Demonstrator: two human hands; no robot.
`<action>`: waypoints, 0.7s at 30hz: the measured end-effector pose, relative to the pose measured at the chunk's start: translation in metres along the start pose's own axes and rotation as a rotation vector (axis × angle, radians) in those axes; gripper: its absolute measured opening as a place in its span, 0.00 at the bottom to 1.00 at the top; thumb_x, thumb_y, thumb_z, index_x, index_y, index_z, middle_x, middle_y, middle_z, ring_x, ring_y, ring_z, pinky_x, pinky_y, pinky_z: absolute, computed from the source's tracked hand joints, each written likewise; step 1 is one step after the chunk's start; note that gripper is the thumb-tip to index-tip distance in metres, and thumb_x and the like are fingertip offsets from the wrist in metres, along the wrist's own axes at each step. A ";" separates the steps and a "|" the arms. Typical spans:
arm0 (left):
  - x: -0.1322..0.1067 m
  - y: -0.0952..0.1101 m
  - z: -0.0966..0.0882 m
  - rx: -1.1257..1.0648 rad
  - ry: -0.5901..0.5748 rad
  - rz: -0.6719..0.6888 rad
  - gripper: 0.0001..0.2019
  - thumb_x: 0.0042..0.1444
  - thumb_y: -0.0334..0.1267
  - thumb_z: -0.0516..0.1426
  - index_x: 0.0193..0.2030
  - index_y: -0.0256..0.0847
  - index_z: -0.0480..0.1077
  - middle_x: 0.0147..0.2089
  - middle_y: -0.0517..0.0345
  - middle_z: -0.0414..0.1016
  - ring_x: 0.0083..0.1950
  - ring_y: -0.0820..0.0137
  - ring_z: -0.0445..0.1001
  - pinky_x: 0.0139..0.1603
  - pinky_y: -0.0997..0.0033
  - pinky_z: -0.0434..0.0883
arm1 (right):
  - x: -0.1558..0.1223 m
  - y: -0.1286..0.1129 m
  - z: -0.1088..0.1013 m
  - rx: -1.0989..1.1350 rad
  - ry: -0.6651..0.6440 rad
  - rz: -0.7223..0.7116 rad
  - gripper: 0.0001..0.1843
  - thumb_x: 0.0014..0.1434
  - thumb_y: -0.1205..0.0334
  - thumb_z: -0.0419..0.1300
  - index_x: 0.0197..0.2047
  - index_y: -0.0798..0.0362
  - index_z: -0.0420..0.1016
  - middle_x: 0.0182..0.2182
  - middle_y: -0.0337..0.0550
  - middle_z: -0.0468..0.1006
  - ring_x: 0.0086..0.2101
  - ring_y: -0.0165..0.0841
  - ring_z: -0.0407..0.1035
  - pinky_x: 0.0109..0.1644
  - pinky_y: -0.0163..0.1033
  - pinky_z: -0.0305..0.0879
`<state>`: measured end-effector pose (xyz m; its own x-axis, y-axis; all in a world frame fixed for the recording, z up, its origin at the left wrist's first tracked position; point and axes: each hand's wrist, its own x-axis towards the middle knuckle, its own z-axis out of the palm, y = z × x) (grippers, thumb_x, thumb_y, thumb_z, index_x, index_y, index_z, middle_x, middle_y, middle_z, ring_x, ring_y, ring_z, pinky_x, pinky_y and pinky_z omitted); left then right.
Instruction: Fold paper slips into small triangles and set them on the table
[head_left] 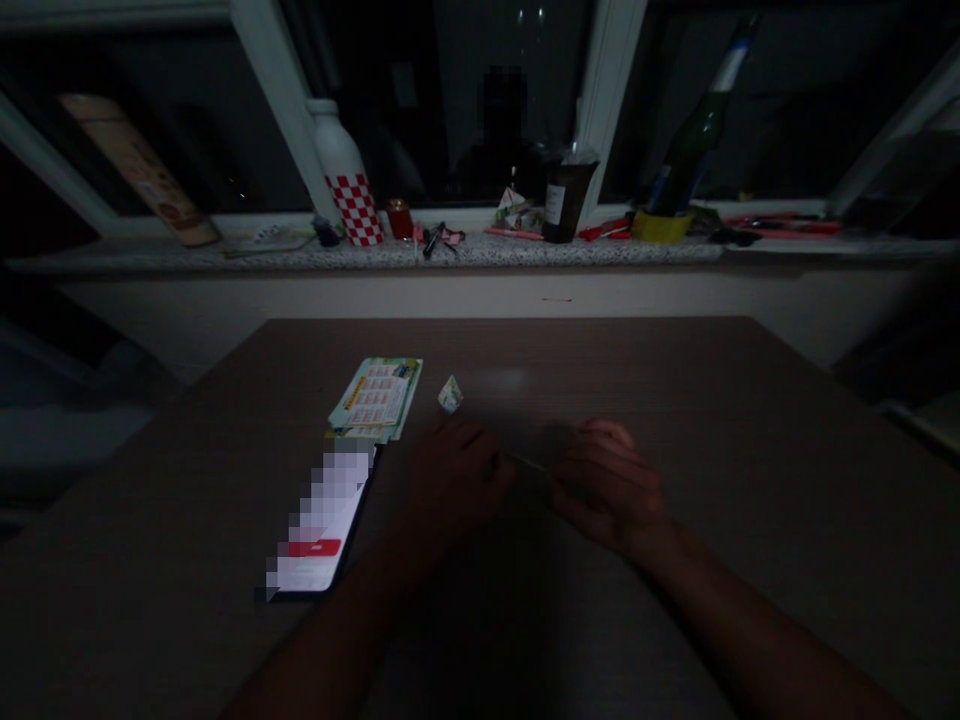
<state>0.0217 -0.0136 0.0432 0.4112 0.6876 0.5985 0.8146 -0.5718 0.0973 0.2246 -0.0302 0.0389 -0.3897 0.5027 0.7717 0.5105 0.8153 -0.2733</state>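
My left hand (459, 472) is closed just above the table, its fingers curled and dim in the low light. To its right, my right hand (609, 482) is also closed, with thumb and fingers pinched together. A thin pale strand (532, 464) runs across the gap between the two hands, and its ends disappear into the fingers. What it is made of is too dark to make out. A small folded paper piece (450, 395) with a coloured print lies just beyond my left hand. Left of that is a stack of printed cards (379, 395).
A lit phone (326, 520) lies left of my left forearm on the brown table (645, 370). Along the stone windowsill (487, 252) stand a red-checked white bottle (349, 180), an orange bottle (142, 170), a dark cup (564, 205) and a green glass bottle (694, 140).
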 end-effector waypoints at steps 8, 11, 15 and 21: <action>0.001 -0.013 -0.005 0.059 -0.042 -0.174 0.07 0.51 0.34 0.54 0.24 0.40 0.65 0.25 0.59 0.67 0.28 0.71 0.65 0.29 0.71 0.59 | -0.002 0.003 0.004 0.087 0.031 0.100 0.06 0.52 0.69 0.61 0.34 0.49 0.74 0.26 0.41 0.77 0.31 0.35 0.71 0.39 0.44 0.67; -0.001 -0.019 -0.005 -0.036 -0.039 -0.245 0.05 0.52 0.33 0.53 0.26 0.39 0.65 0.27 0.59 0.67 0.29 0.71 0.66 0.30 0.71 0.61 | -0.004 0.004 0.003 0.138 0.078 0.212 0.05 0.53 0.69 0.60 0.33 0.49 0.74 0.26 0.42 0.75 0.29 0.34 0.71 0.35 0.42 0.68; -0.004 -0.007 0.001 -0.405 -0.013 -0.314 0.05 0.52 0.34 0.54 0.36 0.39 0.66 0.36 0.55 0.71 0.39 0.68 0.70 0.40 0.66 0.68 | -0.007 0.005 0.006 0.207 0.063 0.325 0.04 0.54 0.67 0.60 0.32 0.50 0.75 0.26 0.41 0.76 0.28 0.33 0.70 0.31 0.39 0.67; -0.008 0.017 0.024 -1.249 -0.137 -0.771 0.13 0.48 0.40 0.61 0.40 0.38 0.68 0.37 0.54 0.76 0.37 0.66 0.75 0.38 0.65 0.73 | -0.013 0.003 0.021 0.438 0.143 0.743 0.05 0.53 0.60 0.61 0.29 0.51 0.75 0.25 0.41 0.77 0.27 0.32 0.71 0.31 0.37 0.67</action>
<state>0.0422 -0.0179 0.0214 0.1422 0.9898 0.0102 0.0010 -0.0105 0.9999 0.2150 -0.0285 0.0154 0.0420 0.9308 0.3631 0.2425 0.3430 -0.9075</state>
